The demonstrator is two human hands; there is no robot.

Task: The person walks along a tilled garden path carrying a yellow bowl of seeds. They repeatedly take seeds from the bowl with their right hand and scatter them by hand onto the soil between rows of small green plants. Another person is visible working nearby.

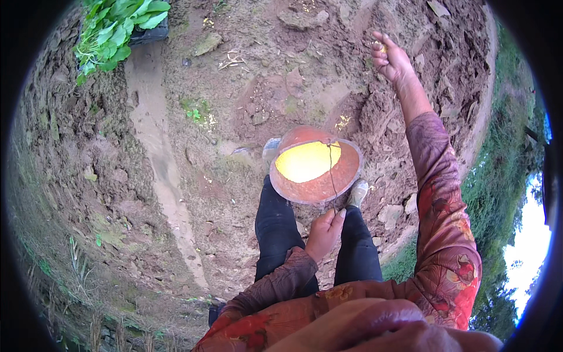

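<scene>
A reddish-brown bucket (347,175) hangs tilted in front of my legs, with bright yellow granules (305,162) inside. A thin dark wire handle (332,176) crosses its mouth. My left hand (326,234) is closed on the near end of this handle, just below the bucket's rim. My right hand (390,61) is stretched far out to the upper right, over the soil. Its fingers are curled around some yellow granules, part of which show between the fingers.
Small patches of yellow granules (343,122) lie scattered on the rough brown soil (264,108). Leafy green seedlings (120,29) sit in a dark tray (149,34) at the upper left. A smooth muddy furrow (155,135) runs down the left. Grass (498,158) grows along the right. My shoe (358,192) stands beside the bucket.
</scene>
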